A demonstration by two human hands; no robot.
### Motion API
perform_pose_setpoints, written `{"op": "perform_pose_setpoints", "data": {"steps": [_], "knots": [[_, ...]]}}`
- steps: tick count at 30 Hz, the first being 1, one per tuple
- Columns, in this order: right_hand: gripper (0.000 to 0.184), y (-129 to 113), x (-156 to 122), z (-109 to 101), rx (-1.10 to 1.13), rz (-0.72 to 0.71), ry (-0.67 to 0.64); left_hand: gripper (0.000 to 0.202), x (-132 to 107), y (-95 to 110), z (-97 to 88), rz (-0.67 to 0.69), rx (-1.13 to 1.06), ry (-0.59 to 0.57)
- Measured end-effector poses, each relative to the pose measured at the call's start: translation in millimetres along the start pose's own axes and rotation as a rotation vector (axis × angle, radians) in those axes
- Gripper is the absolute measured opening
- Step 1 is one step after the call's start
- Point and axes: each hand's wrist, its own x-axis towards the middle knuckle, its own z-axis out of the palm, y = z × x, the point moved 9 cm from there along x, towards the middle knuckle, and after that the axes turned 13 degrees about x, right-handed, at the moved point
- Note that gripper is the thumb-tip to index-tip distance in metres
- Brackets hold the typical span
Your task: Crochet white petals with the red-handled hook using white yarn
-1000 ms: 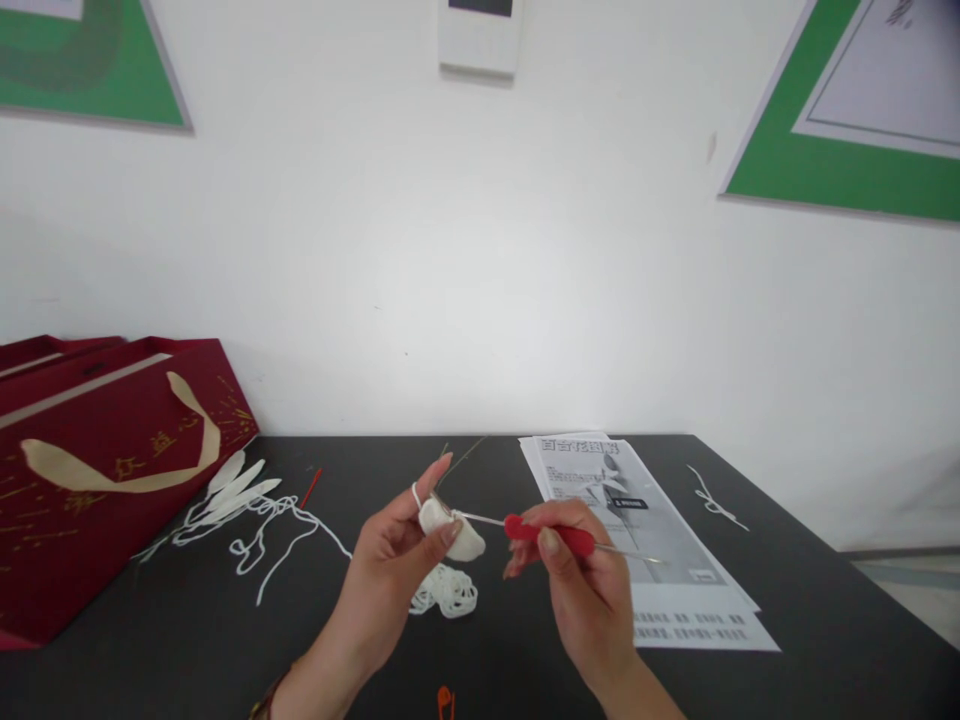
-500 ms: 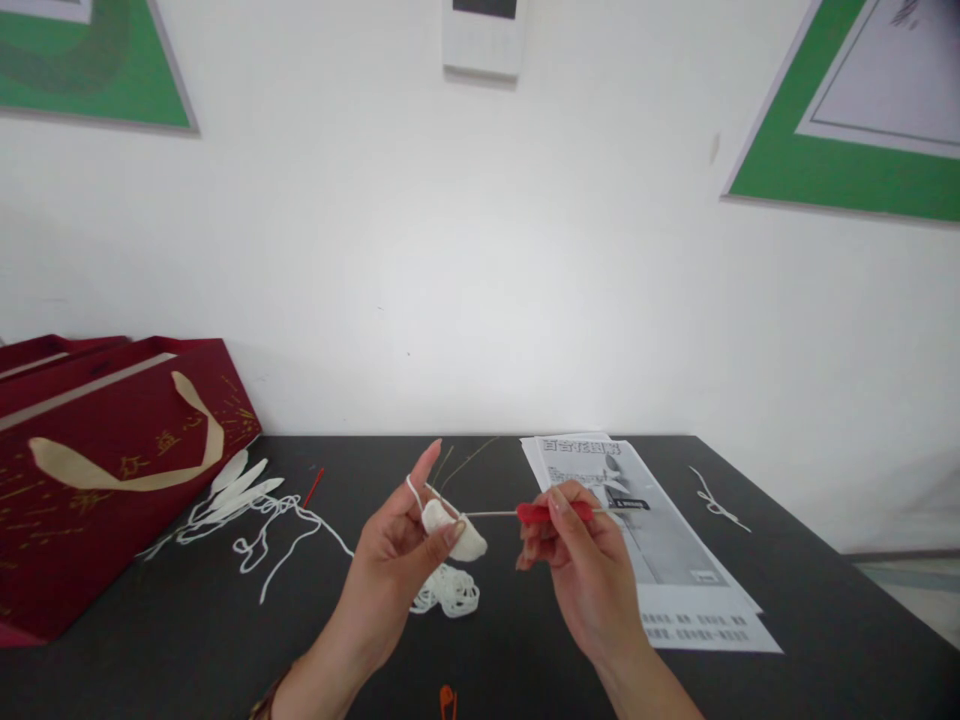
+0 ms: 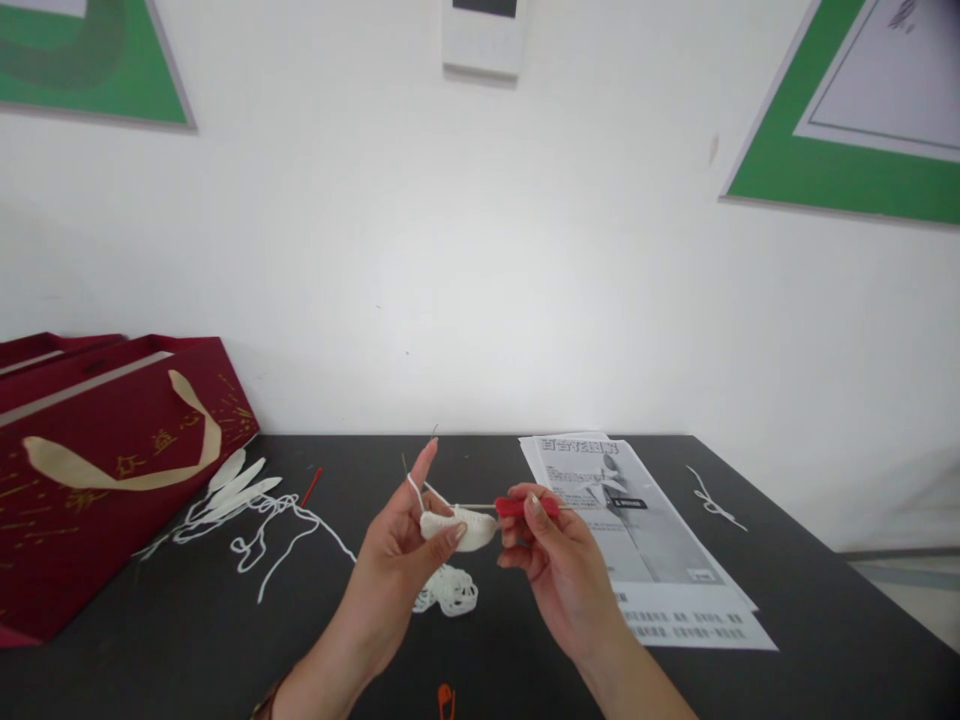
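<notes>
My left hand point(image 3: 397, 555) pinches a small white crocheted piece point(image 3: 461, 527) between thumb and fingers, with white yarn looped over its raised forefinger. My right hand point(image 3: 559, 560) grips a crochet hook by its red handle point(image 3: 526, 507), and the metal shaft points left into the white piece. Both hands hover above the black table point(image 3: 150, 640). Under them lies a loose heap of white yarn point(image 3: 448, 592).
A dark red gift bag point(image 3: 97, 450) with a cream handle lies at the left. White crocheted petals and trailing yarn point(image 3: 247, 495) sit beside it, with a small red marker point(image 3: 311, 487). Printed sheets point(image 3: 660, 560) lie at the right, a yarn scrap point(image 3: 714, 500) beyond, an orange clip point(image 3: 445, 700) near the front edge.
My right hand has moved left and brought the hook up close to the white piece. The left hand has tilted the piece flatter and stayed in place.
</notes>
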Motion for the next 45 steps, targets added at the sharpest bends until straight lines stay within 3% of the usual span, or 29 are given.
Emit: {"op": "perform_pose_setpoints", "data": {"steps": [6, 12, 14, 18, 20, 23, 25, 28, 30, 33, 36, 45], "knots": [[0.024, -2, 3, -2, -0.090, -0.059, -0.019, 0.087, -3, 7, -3.3, 0.064, 0.113, 0.112], [0.011, -22, -9, 9, -0.562, -0.322, -0.085, 0.089, -1, 1, -5.6, 0.013, 0.098, 0.141], [0.008, -30, -20, 25, -0.781, -0.528, -0.210, 0.092, 0, -2, -4.5, -0.008, 0.060, 0.128], [0.042, -23, -54, 57, -1.048, -0.900, -0.608, 0.091, 0, -7, -1.1, -0.039, -0.048, 0.095], [0.052, -20, -63, 60, -1.049, -0.979, -0.690, 0.087, 0, -9, 1.8, -0.063, -0.118, 0.059], [0.042, -23, -50, 47, -0.848, -0.860, -0.543, 0.081, 0, -13, 3.8, -0.117, -0.214, 0.015], [0.027, -21, -30, 29, -0.558, -0.633, -0.382, 0.077, 1, -13, 1.9, -0.125, -0.243, 0.009], [0.009, 4, -7, 8, -0.099, -0.242, -0.219, 0.075, -1, -9, -0.1, -0.133, -0.224, -0.010], [0.011, 21, 0, 2, 0.096, -0.042, -0.154, 0.076, -3, -7, 2.4, -0.155, -0.187, -0.047], [0.017, 36, 3, -1, 0.243, 0.135, -0.109, 0.079, -7, -2, 6.8, -0.187, -0.133, -0.085], [0.017, 37, 4, -1, 0.280, 0.177, -0.125, 0.080, -11, -1, 8.1, -0.215, -0.089, -0.090], [0.017, 12, 4, 15, 0.177, 0.092, -0.299, 0.072, -21, 1, 13.6, -0.276, 0.026, -0.191]]}}
